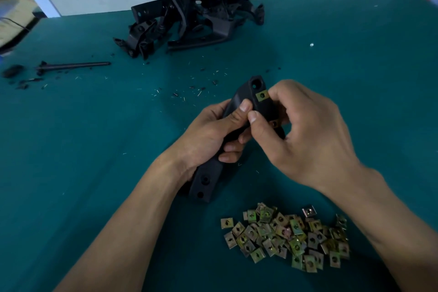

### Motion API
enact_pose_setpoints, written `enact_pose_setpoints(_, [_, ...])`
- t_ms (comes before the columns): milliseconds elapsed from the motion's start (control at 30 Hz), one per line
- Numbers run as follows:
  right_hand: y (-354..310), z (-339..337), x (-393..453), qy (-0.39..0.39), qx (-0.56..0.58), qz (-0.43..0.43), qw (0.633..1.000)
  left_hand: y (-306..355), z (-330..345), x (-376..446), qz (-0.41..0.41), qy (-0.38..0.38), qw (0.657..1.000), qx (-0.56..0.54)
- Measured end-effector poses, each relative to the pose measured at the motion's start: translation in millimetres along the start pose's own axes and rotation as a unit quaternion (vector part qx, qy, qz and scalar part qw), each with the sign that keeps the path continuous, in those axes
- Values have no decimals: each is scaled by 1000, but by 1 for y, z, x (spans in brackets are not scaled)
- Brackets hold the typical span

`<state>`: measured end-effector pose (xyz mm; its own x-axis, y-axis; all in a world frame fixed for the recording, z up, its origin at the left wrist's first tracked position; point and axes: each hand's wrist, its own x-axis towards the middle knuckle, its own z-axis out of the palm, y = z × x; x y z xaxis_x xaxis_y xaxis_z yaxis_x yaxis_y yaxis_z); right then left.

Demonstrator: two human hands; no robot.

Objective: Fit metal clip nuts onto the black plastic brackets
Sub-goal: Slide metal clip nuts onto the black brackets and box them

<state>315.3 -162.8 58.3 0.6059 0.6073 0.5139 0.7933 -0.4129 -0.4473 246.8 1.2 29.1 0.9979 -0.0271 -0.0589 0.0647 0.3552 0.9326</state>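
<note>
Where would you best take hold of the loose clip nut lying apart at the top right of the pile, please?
Pinch the clip nut by its two opposite flat edges, coming from above. It lies apart from the pile, so fingers have bare table around it. The right hand is nearer, probably.

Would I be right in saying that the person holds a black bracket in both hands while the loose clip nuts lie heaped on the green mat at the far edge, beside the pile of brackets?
Not quite: the heap of clip nuts lies at the near edge of the green mat, just under the right hand. The rest holds: both hands, the left hand too, grip the black bracket, and the pile of brackets sits at the far edge. The head view shows it.
</note>
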Motion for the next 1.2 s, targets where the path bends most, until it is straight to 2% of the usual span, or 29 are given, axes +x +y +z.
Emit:
enact_pose_setpoints(267, [0,-1,4,-4,37,-46,998,2,-3,-3,4,-6,999,-34])
enact_pose_setpoints(333, [2,1,2,14,79,-25,996,2,-2,-3,-9,-19,998,-56])
enact_pose_setpoints(400, [7,-1,2,63,115,-6,991,1,0,-4,-16,-47,996,-72])
enact_pose_setpoints(467, [16,-7,6,148,159,9,976,2,2,-6,-18,-55,996,-65])
enact_pose_setpoints(567, [27,-26,17,231,236,54,943,4,13,-10,-4,4,1000,-11])
enact_pose_setpoints(633, [25,-33,16,226,298,82,924,5,27,-13,10,42,999,16])
enact_pose_setpoints(767, [7,-45,-19,226,450,147,851,5,69,-25,43,82,996,-15])
enact_pose_setpoints(833, [0,-50,-53,204,457,169,849,-4,95,-22,32,106,994,-24])
enact_pose_setpoints(900, [-8,-57,-89,198,441,208,850,-23,115,-11,-25,106,994,28])
enact_pose_setpoints(967, [-11,-69,-126,236,463,251,817,-39,137,-10,-148,-6,986,71])
enact_pose_setpoints(1033, [-12,-90,-162,284,488,317,762,-45,175,-21,-259,-107,956,81])
enact_pose_setpoints(1067, [-14,-103,-181,306,500,346,733,-50,192,-29,-252,-122,951,129])
enact_pose_setpoints(1100, [-16,-115,-199,321,516,368,704,-54,209,-41,-196,-121,952,202])
enact_pose_setpoints(1133, [-19,-125,-217,335,535,385,673,-60,226,-55,-144,-144,950,236])
enact_pose_setpoints(1200, [-23,-138,-251,369,542,438,615,-76,254,-70,-109,-209,932,277])
